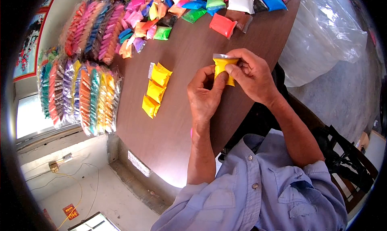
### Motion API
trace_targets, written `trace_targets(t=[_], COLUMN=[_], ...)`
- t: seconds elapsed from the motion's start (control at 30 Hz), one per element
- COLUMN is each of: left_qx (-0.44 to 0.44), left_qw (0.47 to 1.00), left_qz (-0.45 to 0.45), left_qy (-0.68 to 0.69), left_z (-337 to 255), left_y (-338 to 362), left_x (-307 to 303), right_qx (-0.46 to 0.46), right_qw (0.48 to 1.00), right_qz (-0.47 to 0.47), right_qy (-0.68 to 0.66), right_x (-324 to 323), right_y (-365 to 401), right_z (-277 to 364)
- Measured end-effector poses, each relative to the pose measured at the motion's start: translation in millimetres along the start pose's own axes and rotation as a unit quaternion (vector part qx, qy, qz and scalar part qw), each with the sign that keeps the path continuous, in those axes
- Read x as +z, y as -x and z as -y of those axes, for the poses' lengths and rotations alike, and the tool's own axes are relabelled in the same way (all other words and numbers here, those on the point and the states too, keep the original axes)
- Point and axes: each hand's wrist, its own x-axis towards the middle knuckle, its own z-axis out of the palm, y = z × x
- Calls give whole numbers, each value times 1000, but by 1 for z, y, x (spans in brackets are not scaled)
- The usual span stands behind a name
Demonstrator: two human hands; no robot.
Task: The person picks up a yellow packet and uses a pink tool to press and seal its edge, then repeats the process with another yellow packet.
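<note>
Between both hands, above the brown table (177, 118), is a small yellow packet (223, 65) with a clear flat strip at its top end. My left hand (205, 89) pinches its lower left side with thumb and fingers. On the upper right side, my right hand (254, 73) grips the same packet, its thumb pressed on the front. To the left of my hands, several yellow packets (157, 89) lie in a slanting, overlapping row on the tabletop. What fills the packets cannot be made out.
Loose packets in many colours (169, 9) are heaped at the table's far end, with a red packet (223, 25) nearer. Clear bags of coloured packets (80, 94) stand along the left edge. A large clear plastic bag (322, 37) hangs at the right, near a dark chair (342, 158).
</note>
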Motion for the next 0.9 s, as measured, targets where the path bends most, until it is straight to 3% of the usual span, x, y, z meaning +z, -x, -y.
trace_targets(t=[0.07,0.17,0.37,0.47,0.53,0.9], left_qx=[-2,-7,1,7,10,-8], left_qw=[1000,999,1000,1000,1000,1000], left_qz=[4,7,-3,-7,-9,-1], left_qy=[18,34,31,6,-7,26], left_z=[-1,-1,3,7,9,-2], left_y=[0,0,0,0,0,0], left_x=[1,1,1,-2,-2,0], right_qx=[13,-41,-17,21,-24,-41], right_qw=[1000,998,999,999,999,999], right_qz=[2,-20,-9,13,10,8], right_qy=[-15,-34,-45,21,39,-10], right_x=[1,2,1,-2,-1,0], right_y=[0,-1,1,1,0,-1], right_z=[-1,-8,-2,2,3,-4])
